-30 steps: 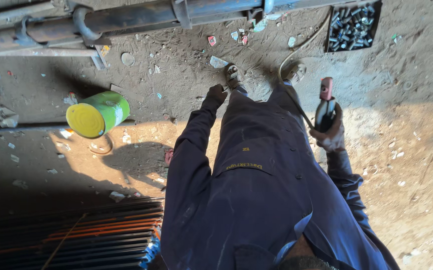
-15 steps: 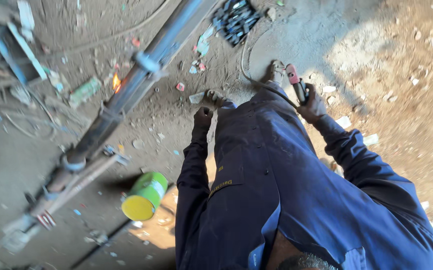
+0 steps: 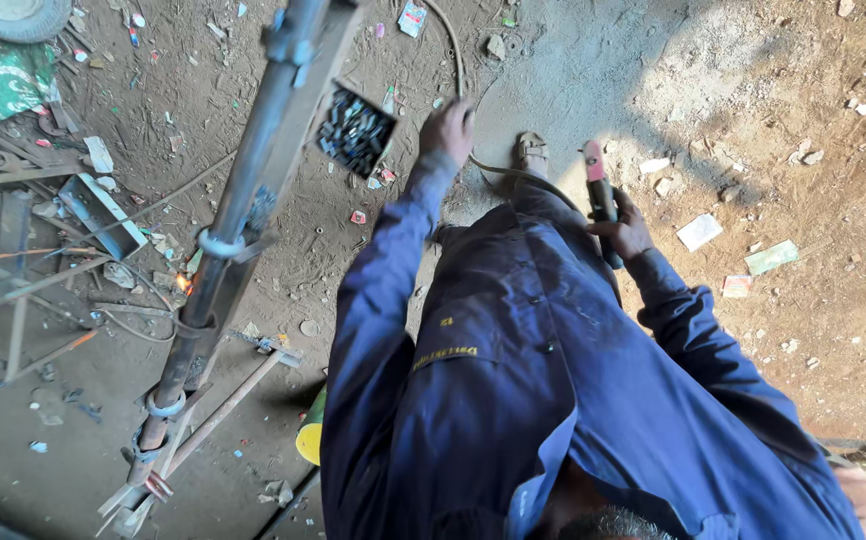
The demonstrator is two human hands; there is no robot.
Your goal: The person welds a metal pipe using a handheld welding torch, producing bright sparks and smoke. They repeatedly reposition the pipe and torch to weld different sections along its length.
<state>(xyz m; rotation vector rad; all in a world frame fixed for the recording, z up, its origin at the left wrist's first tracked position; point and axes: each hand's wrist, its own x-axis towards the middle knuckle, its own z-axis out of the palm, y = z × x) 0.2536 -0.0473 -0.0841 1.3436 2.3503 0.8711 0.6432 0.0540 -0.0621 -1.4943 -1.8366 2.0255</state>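
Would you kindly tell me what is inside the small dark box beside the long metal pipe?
The box holds many short dark metal pieces, heaped together. Its bottom is covered by them.

Coverall (image 3: 553,380): dark blue, yellow lettering on chest. Tool (image 3: 598,195) in right hand (image 3: 625,228): red handle, black body. Can (image 3: 311,430): green, yellow end. Dirt floor (image 3: 753,130): grey-brown.

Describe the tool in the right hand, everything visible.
The tool is a slim, elongated hand tool: a pink-red head end pointing away from the person, and a dark body running back into the grip. The right hand wraps its lower part, hiding the rear end. It is held roughly upright in the picture, tip toward the ground just right of the sandalled foot. A thin cable curves close by; whether it joins the tool cannot be told.
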